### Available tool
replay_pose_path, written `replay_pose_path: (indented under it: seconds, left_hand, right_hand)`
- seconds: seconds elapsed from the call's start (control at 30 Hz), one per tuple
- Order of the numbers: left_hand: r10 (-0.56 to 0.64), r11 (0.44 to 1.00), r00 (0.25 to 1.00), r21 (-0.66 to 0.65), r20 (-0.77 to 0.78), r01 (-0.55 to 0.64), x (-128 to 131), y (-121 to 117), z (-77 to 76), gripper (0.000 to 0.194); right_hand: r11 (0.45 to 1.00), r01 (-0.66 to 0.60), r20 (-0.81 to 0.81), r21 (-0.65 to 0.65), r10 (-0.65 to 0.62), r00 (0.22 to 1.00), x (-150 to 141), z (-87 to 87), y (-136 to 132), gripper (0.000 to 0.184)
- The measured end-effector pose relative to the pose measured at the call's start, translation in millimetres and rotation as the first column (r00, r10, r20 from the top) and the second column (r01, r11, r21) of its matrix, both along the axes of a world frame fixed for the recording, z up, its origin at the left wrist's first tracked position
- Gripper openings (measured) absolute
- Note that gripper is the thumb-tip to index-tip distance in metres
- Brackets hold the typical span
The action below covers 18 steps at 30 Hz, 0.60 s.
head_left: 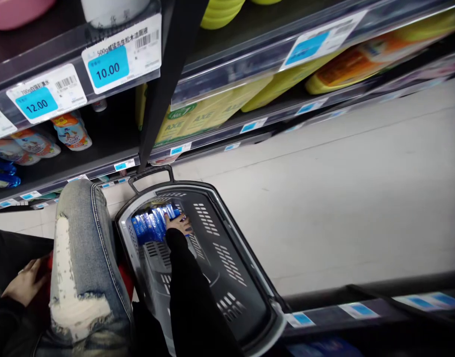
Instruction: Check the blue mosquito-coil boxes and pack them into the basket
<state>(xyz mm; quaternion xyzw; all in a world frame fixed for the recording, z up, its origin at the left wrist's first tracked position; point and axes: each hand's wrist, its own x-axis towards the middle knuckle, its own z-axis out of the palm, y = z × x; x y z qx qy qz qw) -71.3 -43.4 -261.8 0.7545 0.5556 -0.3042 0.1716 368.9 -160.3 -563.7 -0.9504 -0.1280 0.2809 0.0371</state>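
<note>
A row of glossy blue packets [153, 223] lies at the far end of a dark grey shopping basket [245, 258]. My right hand [178, 224] reaches down into the basket and rests on the right end of this row, fingers spread. At the left, my left hand [24, 282] is beside my bent knee in ripped jeans [84, 238], close to something red [44, 277]. Its fingertips are partly hidden, and whether it grips the red thing I cannot tell.
Shelves with price labels [111, 69] run along the top. They hold orange-and-white bottles [73, 131], yellow AXE packs [190, 119] and an orange-and-yellow pack [354, 64]. Pale floor [361, 173] stretches right of the basket. Another labelled shelf edge [359, 310] crosses the lower right.
</note>
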Motion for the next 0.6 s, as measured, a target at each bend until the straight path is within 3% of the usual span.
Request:
replay_pose_path:
  seconds: [0.1,0.27,0.4,0.6]
  left_hand:
    - [-0.001,1.000,1.000,-0.024,-0.011,0.000,-1,1,-1.4,0.050]
    - [-0.003,0.997,1.000,-0.076,-0.014,0.002,0,4,-3.6,0.053]
    - [0.006,0.996,1.000,-0.089,-0.022,-0.008,6,3,-1.9,0.055]
    - [0.064,0.995,0.998,-0.073,0.015,-0.063,12,1,-0.4,0.051]
  right_hand:
    - [0.994,-0.101,0.049,0.052,0.099,0.994,-10,10.5,-2,0.067]
    - [0.955,-0.274,0.062,0.113,0.269,0.961,-64,17.8,-10,0.062]
    - [0.968,-0.245,0.086,0.058,0.240,0.967,-93,10.6,-11,0.060]
    - [0.980,-0.201,0.061,0.009,0.200,0.978,-97,10.2,-2,0.059]
